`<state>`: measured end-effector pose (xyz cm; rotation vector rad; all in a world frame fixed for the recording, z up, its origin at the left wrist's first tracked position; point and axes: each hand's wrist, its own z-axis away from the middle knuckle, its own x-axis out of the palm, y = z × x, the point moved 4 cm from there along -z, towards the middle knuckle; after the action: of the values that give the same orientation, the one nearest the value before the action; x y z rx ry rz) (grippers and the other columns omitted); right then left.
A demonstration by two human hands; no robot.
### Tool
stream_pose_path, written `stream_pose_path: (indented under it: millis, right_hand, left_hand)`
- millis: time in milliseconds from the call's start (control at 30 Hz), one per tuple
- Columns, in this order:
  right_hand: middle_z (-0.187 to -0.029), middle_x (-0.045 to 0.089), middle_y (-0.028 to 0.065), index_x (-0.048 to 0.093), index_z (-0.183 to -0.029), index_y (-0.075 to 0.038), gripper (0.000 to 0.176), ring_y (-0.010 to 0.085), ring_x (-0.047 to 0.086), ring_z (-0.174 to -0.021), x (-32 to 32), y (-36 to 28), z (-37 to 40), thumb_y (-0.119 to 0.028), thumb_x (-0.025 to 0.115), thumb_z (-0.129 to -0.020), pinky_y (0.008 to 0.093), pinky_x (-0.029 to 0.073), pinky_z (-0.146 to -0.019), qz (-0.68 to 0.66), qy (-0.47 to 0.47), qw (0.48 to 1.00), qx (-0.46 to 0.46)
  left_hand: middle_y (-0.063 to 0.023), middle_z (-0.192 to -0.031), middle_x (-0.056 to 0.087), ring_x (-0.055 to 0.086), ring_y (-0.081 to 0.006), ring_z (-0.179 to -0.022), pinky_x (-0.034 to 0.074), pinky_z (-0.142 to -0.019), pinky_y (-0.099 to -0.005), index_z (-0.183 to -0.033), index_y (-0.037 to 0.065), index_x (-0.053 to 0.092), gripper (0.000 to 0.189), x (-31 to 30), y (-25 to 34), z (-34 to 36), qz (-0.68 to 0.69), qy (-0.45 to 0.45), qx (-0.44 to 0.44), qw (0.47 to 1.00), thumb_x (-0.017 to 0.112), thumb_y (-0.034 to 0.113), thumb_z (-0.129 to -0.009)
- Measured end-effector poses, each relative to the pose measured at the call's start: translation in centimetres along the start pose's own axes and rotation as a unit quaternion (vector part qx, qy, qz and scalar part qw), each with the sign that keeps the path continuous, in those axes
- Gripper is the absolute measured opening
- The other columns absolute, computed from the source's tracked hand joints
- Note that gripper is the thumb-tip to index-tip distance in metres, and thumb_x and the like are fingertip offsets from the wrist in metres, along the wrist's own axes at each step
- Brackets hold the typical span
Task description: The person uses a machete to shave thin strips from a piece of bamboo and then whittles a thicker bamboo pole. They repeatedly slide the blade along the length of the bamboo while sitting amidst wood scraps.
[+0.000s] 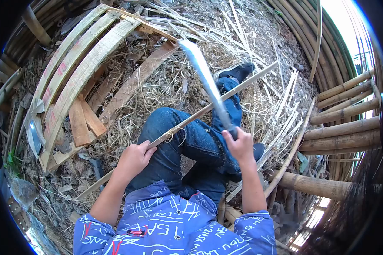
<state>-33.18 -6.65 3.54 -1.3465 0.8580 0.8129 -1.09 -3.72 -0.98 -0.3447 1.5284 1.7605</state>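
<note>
Handling guess: bamboo strip (pixel 187 122), slanting across the knee (pixel 166 117), looks light, springy, splintery, so hold it low where left hand (pixel 134 159) has its grip wrapped shut; right hand (pixel 239 146) grip clenches the knife (pixel 206 80).

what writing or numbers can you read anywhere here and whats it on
White lettering all over the blue shirt: seen upside down and warped, no word reads for sure.
Red painted marks on the curved bamboo slats: too blurred to read.
The knife in the right hand: no mark shows.
The bamboo strip in the left hand: no text.
</note>
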Motion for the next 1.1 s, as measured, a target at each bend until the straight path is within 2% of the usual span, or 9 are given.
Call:
stream_pose_path:
  millis: [167, 300, 500, 600, 700, 767, 833, 967, 1100]
  right_hand:
    - [-0.062, 0.065, 0.0164, 0.064, -0.071, -0.005, 0.066, 0.0345, 0.067, -0.060, 3.7, -5.0, 0.7, -0.070, 0.062, -0.080, 0.0433, 0.052, -0.055, 0.103, -0.024, 0.990, -0.097]
    - [-0.063, 0.065, 0.0157, 0.064, -0.071, -0.006, 0.068, 0.0345, 0.067, -0.060, 3.5, -3.3, 0.0, -0.073, 0.060, -0.080, 0.0435, 0.052, -0.056, 0.112, -0.024, 0.990, -0.084]
    - [-0.070, 0.067, 0.0202, 0.068, -0.076, -0.004, 0.062, 0.0382, 0.068, -0.070, -2.3, 5.5, -2.3, -0.065, 0.060, -0.085, 0.0468, 0.053, -0.065, 0.047, -0.029, 0.987, 0.154]
    - [-0.069, 0.066, 0.0208, 0.069, -0.075, -0.004, 0.061, 0.0386, 0.068, -0.069, -2.6, 7.0, -1.4, -0.063, 0.061, -0.086, 0.0466, 0.052, -0.064, 0.134, 0.015, 0.985, 0.110]
    - [-0.067, 0.066, 0.0210, 0.068, -0.076, -0.003, 0.058, 0.0396, 0.067, -0.069, -1.3, 5.6, -0.6, -0.061, 0.066, -0.084, 0.0474, 0.052, -0.064, 0.025, 0.042, 0.992, 0.117]
    - [-0.061, 0.062, 0.0155, 0.066, -0.076, -0.002, 0.049, 0.0337, 0.063, -0.058, -0.3, 3.5, -0.1, -0.051, 0.072, -0.084, 0.0413, 0.048, -0.059, -0.029, 0.043, 0.992, 0.115]
    - [-0.065, 0.066, 0.0190, 0.067, -0.078, -0.005, 0.057, 0.0394, 0.068, -0.068, 1.5, 0.8, 0.5, -0.062, 0.070, -0.079, 0.0471, 0.052, -0.060, -0.026, 0.040, 0.996, 0.072]
    - [-0.064, 0.066, 0.0170, 0.063, -0.072, -0.006, 0.063, 0.0369, 0.067, -0.062, 5.2, -2.4, 0.9, -0.068, 0.065, -0.079, 0.0464, 0.053, -0.057, 0.038, 0.018, 0.998, -0.043]
    - [-0.066, 0.065, 0.0189, 0.064, -0.075, -0.005, 0.062, 0.0380, 0.067, -0.064, 4.2, -1.9, -0.3, -0.067, 0.064, -0.080, 0.0466, 0.052, -0.059, 0.078, -0.006, 0.996, -0.047]
  left_hand:
    - [-0.0261, -0.066, 0.057, 0.059, -0.0459, -0.065, 0.045, -0.057, -0.0476, -0.086, -0.002, 0.060, 0.025, -0.8, -0.7, 0.3, -0.012, 0.024, -0.004, 1.000, 0.063, 0.022, -0.093]
    - [-0.0262, -0.065, 0.056, 0.058, -0.0457, -0.064, 0.044, -0.056, -0.0473, -0.085, -0.001, 0.060, 0.025, -0.1, -0.5, 0.6, 0.014, 0.035, -0.003, 0.999, 0.063, 0.022, -0.093]
    - [-0.0236, -0.064, 0.059, 0.061, -0.0440, -0.065, 0.046, -0.057, -0.0517, -0.085, 0.004, 0.059, 0.028, -0.7, -0.6, 0.2, 0.001, 0.021, -0.008, 1.000, 0.062, 0.030, -0.094]
    - [-0.0239, -0.066, 0.058, 0.060, -0.0438, -0.064, 0.046, -0.057, -0.0483, -0.085, 0.001, 0.059, 0.024, -1.2, 0.4, -0.2, -0.054, 0.030, 0.010, 0.998, 0.064, 0.024, -0.092]
    - [-0.0228, -0.067, 0.060, 0.060, -0.0433, -0.065, 0.046, -0.058, -0.0495, -0.085, 0.003, 0.060, 0.023, -0.9, 0.4, -0.2, -0.046, 0.013, 0.008, 0.999, 0.064, 0.024, -0.092]
    - [-0.0229, -0.068, 0.060, 0.061, -0.0433, -0.066, 0.047, -0.059, -0.0497, -0.085, 0.003, 0.060, 0.023, -0.5, 0.3, -0.1, -0.063, 0.010, 0.013, 0.998, 0.064, 0.024, -0.091]
    - [-0.0233, -0.068, 0.060, 0.061, -0.0436, -0.067, 0.047, -0.059, -0.0500, -0.085, 0.002, 0.060, 0.022, -0.4, 0.3, -0.1, -0.069, 0.012, 0.013, 0.997, 0.064, 0.024, -0.091]
    - [-0.0246, -0.068, 0.059, 0.060, -0.0447, -0.068, 0.046, -0.059, -0.0502, -0.085, 0.001, 0.059, 0.022, -0.5, 0.3, 0.1, -0.067, 0.031, 0.026, 0.997, 0.064, 0.022, -0.092]
    - [-0.0234, -0.065, 0.060, 0.061, -0.0444, -0.064, 0.047, -0.056, -0.0511, -0.085, 0.003, 0.060, 0.023, -0.1, 0.0, 0.1, -0.063, 0.060, 0.053, 0.995, 0.064, 0.024, -0.092]
